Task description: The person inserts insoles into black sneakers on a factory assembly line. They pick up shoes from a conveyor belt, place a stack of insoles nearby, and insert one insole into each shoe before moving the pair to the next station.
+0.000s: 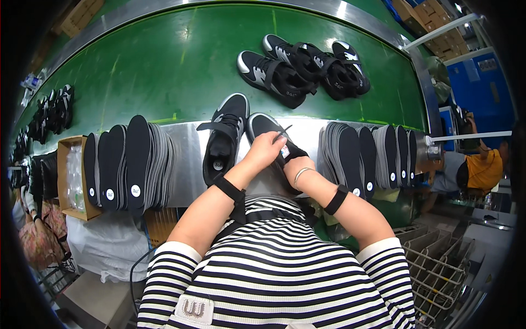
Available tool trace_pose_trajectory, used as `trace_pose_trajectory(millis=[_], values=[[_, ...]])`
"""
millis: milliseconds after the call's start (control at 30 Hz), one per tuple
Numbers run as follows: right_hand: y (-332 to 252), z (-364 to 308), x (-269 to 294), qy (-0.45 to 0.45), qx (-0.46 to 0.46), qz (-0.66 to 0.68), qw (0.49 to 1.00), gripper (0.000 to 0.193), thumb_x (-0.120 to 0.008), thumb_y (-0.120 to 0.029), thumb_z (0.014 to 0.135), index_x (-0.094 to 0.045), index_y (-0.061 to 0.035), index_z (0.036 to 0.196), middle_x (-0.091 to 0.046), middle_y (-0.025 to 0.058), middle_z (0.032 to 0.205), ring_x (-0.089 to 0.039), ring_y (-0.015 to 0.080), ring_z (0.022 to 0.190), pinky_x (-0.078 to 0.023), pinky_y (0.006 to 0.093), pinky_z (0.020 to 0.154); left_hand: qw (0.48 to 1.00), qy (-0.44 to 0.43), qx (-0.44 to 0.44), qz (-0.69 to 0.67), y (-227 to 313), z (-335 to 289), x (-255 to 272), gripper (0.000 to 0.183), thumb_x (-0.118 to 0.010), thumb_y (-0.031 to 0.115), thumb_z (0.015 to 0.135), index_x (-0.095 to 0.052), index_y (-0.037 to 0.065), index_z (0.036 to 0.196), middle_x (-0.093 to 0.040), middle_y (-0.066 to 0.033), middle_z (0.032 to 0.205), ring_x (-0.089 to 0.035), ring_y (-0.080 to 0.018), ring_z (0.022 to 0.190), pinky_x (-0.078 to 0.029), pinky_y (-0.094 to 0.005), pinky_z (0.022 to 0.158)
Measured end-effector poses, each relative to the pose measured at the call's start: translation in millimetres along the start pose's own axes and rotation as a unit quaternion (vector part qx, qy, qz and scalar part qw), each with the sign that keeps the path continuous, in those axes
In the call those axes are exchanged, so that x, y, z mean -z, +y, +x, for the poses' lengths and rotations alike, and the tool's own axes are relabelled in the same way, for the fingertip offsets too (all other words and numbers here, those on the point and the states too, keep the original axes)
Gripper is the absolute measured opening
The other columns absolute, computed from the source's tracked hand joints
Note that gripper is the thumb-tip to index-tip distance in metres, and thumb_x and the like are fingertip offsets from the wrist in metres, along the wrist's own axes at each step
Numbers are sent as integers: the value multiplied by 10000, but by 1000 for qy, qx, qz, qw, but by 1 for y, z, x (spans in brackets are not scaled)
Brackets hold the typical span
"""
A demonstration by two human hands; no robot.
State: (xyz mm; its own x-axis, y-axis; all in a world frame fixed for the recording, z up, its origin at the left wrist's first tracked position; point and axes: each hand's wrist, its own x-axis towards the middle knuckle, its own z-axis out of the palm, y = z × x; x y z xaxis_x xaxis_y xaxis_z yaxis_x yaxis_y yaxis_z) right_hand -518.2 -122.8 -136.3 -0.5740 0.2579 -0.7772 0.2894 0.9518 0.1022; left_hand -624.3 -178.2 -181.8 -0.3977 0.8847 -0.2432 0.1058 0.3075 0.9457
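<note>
Left hand (267,149) fingers closed on right shoe (268,137); toe away; right hand (289,162) fingers hidden.

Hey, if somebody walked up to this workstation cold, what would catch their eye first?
Probably the bright green conveyor belt curving across the top, carrying black sneakers with white accents. Next, the left hand and right hand working together on a black shoe on the metal ledge at centre, beside a second shoe. Rows of upright dark insoles flank them on both sides.
</note>
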Motion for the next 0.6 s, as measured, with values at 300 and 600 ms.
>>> trace_pose_trajectory(millis=[300, 600], values=[[16, -38, -17, -42, 64, 85, 993, 330, -482, -228, 712, -565, -45, 974, -592, 163, 895, -553, 257, 914, -192, 533, 934, 1000, -9, -5, -13, -2, -2, -3, 297, -521, 243, 799, -563, -43, 869, -594, -84, 715, -537, -114, 659, -424, -264, 626], [35, -7, -52, 56, 57, 832, 549, 255, -539, -190, 821, -538, 9, 981, -586, 78, 905, -550, 122, 824, -435, 233, 736, 987, -134, 16, -83, 6, -10, 5, 196, -478, 115, 831, -543, -6, 970, -573, -22, 825, -504, -77, 731, -413, -216, 645]])
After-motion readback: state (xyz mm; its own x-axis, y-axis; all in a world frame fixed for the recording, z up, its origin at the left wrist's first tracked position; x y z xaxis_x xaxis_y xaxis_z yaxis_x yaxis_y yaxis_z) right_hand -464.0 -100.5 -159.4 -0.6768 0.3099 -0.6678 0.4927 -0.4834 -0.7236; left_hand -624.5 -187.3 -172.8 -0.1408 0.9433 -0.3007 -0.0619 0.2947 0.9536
